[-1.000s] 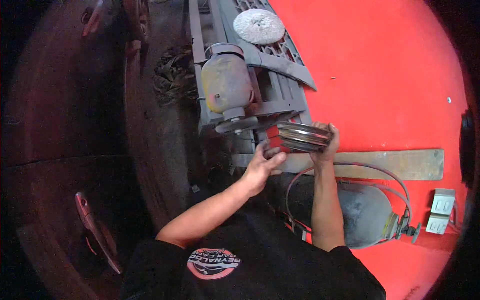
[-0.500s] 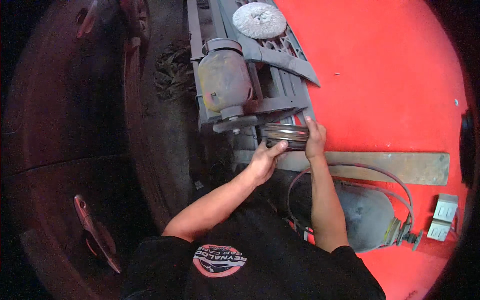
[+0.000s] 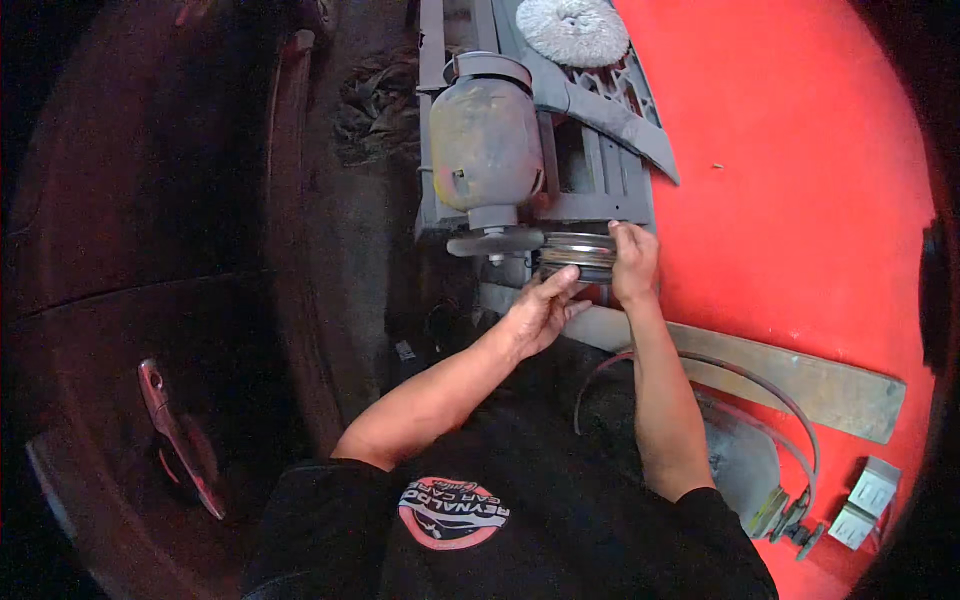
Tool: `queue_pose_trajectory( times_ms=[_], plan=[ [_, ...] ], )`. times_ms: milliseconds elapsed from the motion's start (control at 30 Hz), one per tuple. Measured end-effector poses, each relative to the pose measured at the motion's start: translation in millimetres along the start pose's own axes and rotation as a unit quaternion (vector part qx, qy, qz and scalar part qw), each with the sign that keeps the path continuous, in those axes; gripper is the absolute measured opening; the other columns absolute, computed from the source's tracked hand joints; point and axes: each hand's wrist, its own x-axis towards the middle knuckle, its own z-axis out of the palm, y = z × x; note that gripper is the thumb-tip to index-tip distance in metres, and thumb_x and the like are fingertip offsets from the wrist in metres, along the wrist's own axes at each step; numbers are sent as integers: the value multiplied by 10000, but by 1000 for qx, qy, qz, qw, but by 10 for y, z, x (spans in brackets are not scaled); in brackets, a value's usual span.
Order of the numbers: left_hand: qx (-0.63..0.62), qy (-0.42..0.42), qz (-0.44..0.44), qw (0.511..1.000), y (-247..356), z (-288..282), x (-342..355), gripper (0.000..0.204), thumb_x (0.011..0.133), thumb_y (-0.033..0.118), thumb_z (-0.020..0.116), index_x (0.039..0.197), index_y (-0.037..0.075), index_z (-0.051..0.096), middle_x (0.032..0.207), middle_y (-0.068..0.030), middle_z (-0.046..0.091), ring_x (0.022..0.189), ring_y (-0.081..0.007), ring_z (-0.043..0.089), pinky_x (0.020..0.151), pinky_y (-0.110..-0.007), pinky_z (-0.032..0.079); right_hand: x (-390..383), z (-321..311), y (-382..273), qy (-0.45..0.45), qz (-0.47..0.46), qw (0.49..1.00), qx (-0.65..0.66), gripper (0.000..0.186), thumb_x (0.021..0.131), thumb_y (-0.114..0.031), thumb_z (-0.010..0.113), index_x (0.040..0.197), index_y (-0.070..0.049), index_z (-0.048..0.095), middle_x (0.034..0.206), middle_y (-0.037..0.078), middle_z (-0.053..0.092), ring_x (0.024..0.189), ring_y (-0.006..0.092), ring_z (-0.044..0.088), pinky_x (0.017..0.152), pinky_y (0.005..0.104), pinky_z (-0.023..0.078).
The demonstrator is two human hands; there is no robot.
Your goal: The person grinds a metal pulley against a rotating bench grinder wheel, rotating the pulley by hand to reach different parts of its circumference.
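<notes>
Both my hands hold a shiny, grooved round metal part (image 3: 582,250), possibly a pulley, with ridged rings around its side. My left hand (image 3: 540,312) grips it from below and the left, thumb along its near edge. Around its right end my right hand (image 3: 637,262) is closed. The part's left side meets or nearly meets the edge of a thin disc wheel (image 3: 485,244); actual contact is hard to tell. That wheel sits on the shaft of a dusty grey-yellow motor (image 3: 488,140). My fingers hide parts of the metal piece.
The motor stands on a grey metal frame (image 3: 630,185), with a white fluffy pad (image 3: 573,30) behind. A wooden board (image 3: 800,375), hose (image 3: 765,380), dusty tank (image 3: 750,450) and outlet box (image 3: 868,500) lie to the right. A dark car door with a handle (image 3: 165,410) stands left.
My hands have brought the metal part up against or very near the wheel's right edge, closing the earlier gap. The whole view has shifted slightly.
</notes>
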Motion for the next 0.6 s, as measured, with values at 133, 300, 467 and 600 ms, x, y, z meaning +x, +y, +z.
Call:
queue_pose_trajectory(
  times_ms=[133, 300, 467, 600],
  plan=[
    [-11, 14, -13, 1000, -3, 14, -6, 545, 884, 369, 718, 1339, 163, 500, 1304, -1, 581, 1230, -234, 533, 1058, -495, 379, 61, 50, 25, -32, -1, 998, -53, 395, 898, -299, 566, 767, 66, 639, 696, 287, 587, 623, 345, 622, 627, 442, 443],
    [-25, 7, -25, 999, -4, -65, 45, 542, 874, 363, 728, 1340, 193, 509, 1310, 8, 584, 1229, -237, 539, 1044, -522, 385, 63, 67, -121, -32, -12, 995, -94, 387, 898, -301, 571, 765, 55, 641, 725, 281, 599, 673, 401, 627, 638, 456, 447],
    [-42, -5, -45, 998, -3, -128, 63, 544, 856, 378, 742, 1324, 195, 533, 1305, -1, 594, 1239, -245, 537, 1043, -535, 385, 58, 90, -117, -36, -13, 993, -113, 376, 911, -302, 563, 791, 44, 647, 773, 273, 618, 718, 412, 636, 653, 467, 449],
    [-39, -26, -62, 997, 45, -105, 45, 585, 830, 425, 756, 1321, 190, 541, 1288, -19, 608, 1242, -254, 534, 1051, -541, 373, 14, 124, -209, -25, -9, 993, -114, 375, 925, -309, 555, 804, 35, 647, 786, 263, 628, 732, 431, 627, 665, 485, 448]
  ],
)
